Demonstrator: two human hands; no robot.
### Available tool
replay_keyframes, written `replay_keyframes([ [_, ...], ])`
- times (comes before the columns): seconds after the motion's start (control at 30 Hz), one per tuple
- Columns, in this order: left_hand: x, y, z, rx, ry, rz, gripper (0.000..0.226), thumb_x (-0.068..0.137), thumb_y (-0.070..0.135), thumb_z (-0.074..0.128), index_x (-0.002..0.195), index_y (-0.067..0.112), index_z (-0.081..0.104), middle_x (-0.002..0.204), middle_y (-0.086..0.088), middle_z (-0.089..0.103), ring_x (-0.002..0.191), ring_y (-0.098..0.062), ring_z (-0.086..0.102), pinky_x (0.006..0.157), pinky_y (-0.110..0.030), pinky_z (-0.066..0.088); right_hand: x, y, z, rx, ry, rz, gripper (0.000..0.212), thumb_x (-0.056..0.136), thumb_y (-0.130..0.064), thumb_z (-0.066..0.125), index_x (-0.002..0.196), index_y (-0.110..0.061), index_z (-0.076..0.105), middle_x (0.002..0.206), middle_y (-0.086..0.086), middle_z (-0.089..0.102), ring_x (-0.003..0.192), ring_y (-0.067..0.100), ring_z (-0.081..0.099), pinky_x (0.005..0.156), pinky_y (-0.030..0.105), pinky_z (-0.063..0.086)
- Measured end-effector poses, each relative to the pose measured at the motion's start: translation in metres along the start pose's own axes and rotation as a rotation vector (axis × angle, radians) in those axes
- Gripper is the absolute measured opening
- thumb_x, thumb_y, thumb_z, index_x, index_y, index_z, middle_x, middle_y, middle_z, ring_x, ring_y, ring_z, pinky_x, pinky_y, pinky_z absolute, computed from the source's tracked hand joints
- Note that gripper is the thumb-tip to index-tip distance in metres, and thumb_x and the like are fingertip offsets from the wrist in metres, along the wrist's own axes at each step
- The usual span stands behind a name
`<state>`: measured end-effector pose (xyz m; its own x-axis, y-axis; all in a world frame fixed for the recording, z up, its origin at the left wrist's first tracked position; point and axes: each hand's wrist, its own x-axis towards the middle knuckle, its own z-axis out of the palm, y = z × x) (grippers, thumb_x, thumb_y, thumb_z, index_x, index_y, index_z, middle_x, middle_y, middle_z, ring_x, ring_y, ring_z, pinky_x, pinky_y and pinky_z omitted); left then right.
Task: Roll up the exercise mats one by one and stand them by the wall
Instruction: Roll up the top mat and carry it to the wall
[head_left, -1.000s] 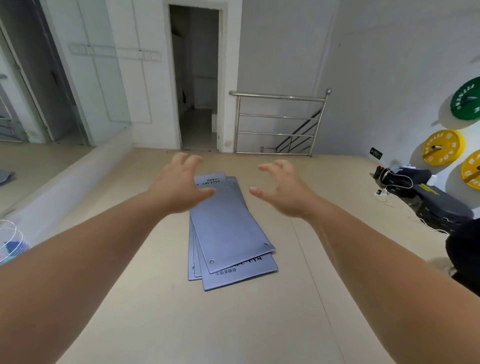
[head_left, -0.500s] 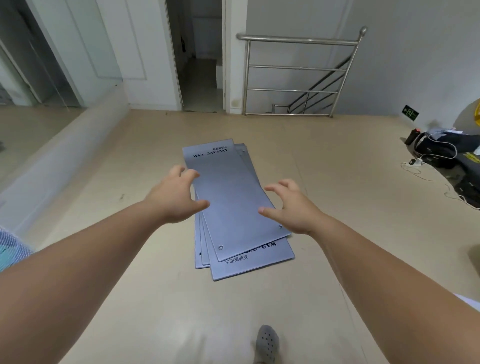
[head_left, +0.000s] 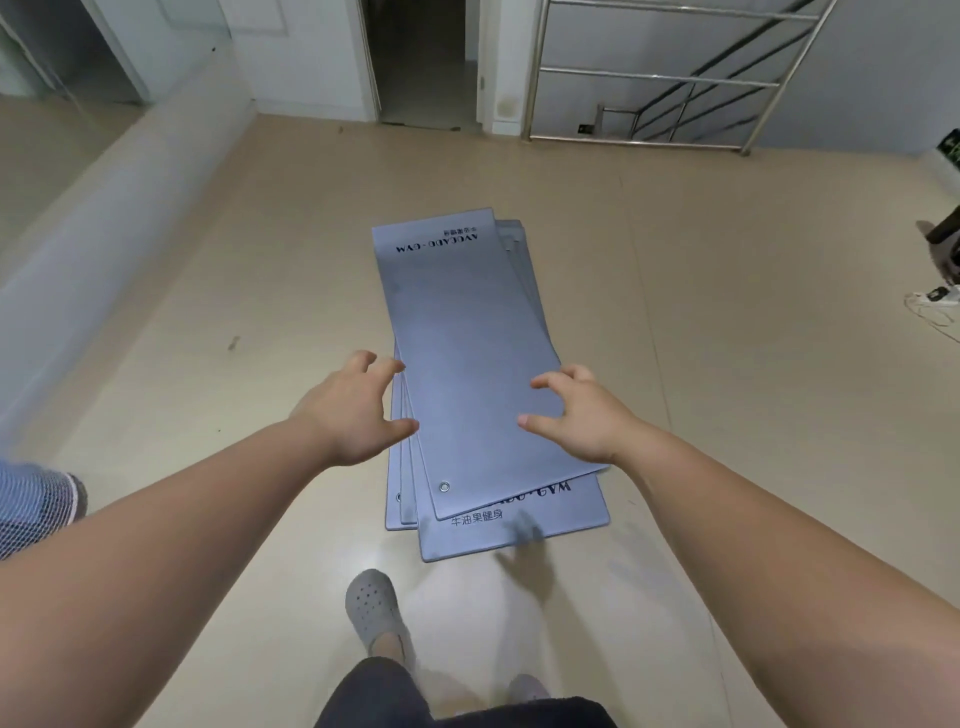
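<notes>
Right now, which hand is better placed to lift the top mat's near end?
Right, slightly. The right hand is over the top mat, close to its near corner; the left hand sits mostly off its left edge. Rolling likely needs both.

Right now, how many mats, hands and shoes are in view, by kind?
Mats: 4, judging by the stacked edges
Hands: 2, the left hand and the right hand, both empty
Shoes: 2, grey
Total: 8
</notes>
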<state>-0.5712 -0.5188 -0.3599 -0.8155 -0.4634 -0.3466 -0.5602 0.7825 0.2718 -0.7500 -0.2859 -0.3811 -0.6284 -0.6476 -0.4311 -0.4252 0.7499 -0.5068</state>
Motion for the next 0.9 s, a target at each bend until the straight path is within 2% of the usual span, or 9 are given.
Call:
replay_keyframes([
  [0.13, 0.098, -0.023, 0.017, -0.058, -0.047, 0.041, 0.08, 0.089, 0.056, 0.066, 0.154, 0.029, 0.029, 0.159, -0.003, 0.026, 0.126, -0.03, 0.054, 0.102, -0.042, 0.047, 0.072, 0.01, 0.014, -0.066, 0.019, 0.113, 0.065, 0.092, -0.057, 0.07, 0.147, -0.028, 0.054, 0.159, 0.003, 0.033, 0.138, 0.025, 0.05, 0.116, 0.042, 0.041],
  [0.27, 0.183, -0.05, 0.054, -0.098, -0.169, 0.05, 0.078, 0.09, 0.053, 0.066, 0.155, 0.029, 0.028, 0.159, -0.004, 0.025, 0.124, -0.03, 0.055, 0.102, -0.04, 0.046, 0.132, 0.028, 0.05, -0.104, -0.059, 0.22, 0.063, 0.092, -0.059, 0.069, 0.146, -0.03, 0.055, 0.156, 0.001, 0.035, 0.138, 0.026, 0.049, 0.115, 0.043, 0.041],
  [0.43, 0.269, -0.077, 0.131, -0.13, -0.24, 0.016, 0.06, 0.101, 0.044, 0.053, 0.154, 0.026, 0.031, 0.155, -0.005, 0.032, 0.117, -0.029, 0.058, 0.099, -0.039, 0.046, 0.23, 0.072, 0.098, -0.299, -0.132, 0.293, 0.059, 0.099, -0.061, 0.056, 0.149, -0.03, 0.05, 0.157, -0.001, 0.038, 0.141, 0.025, 0.042, 0.111, 0.044, 0.035],
  [0.53, 0.314, -0.086, 0.201, -0.093, -0.287, -0.004, 0.057, 0.103, 0.044, 0.047, 0.155, 0.026, 0.03, 0.156, -0.005, 0.032, 0.118, -0.032, 0.058, 0.1, -0.041, 0.046, 0.301, 0.122, 0.149, -0.344, -0.175, 0.276, 0.058, 0.1, -0.061, 0.054, 0.147, -0.026, 0.052, 0.149, 0.004, 0.045, 0.136, 0.03, 0.046, 0.107, 0.045, 0.037],
  [0.63, 0.35, -0.092, 0.285, -0.082, -0.347, -0.065, 0.062, 0.101, 0.047, 0.052, 0.155, 0.028, 0.027, 0.156, -0.004, 0.033, 0.117, -0.031, 0.059, 0.098, -0.042, 0.048, 0.364, 0.18, 0.213, -0.405, -0.289, 0.255, 0.061, 0.099, -0.063, 0.053, 0.148, -0.026, 0.049, 0.145, 0.007, 0.046, 0.13, 0.032, 0.048, 0.104, 0.046, 0.04],
  [0.73, 0.384, -0.094, 0.373, -0.118, -0.392, -0.084, 0.069, 0.098, 0.049, 0.057, 0.155, 0.028, 0.026, 0.151, -0.006, 0.038, 0.114, -0.031, 0.06, 0.097, -0.043, 0.049, 0.416, 0.231, 0.278, -0.386, -0.353, 0.226, 0.064, 0.097, -0.061, 0.057, 0.152, -0.03, 0.045, 0.153, 0.006, 0.043, 0.135, 0.033, 0.046, 0.108, 0.046, 0.038],
  [0.9, 0.434, -0.108, 0.513, -0.089, -0.463, -0.081, 0.074, 0.096, 0.049, 0.059, 0.156, 0.027, 0.023, 0.148, -0.008, 0.04, 0.122, -0.034, 0.055, 0.099, -0.045, 0.048, 0.48, 0.308, 0.383, -0.354, -0.434, 0.172, 0.08, 0.094, -0.062, 0.063, 0.162, -0.037, 0.029, 0.168, 0.005, 0.027, 0.148, 0.034, 0.035, 0.117, 0.05, 0.031],
])
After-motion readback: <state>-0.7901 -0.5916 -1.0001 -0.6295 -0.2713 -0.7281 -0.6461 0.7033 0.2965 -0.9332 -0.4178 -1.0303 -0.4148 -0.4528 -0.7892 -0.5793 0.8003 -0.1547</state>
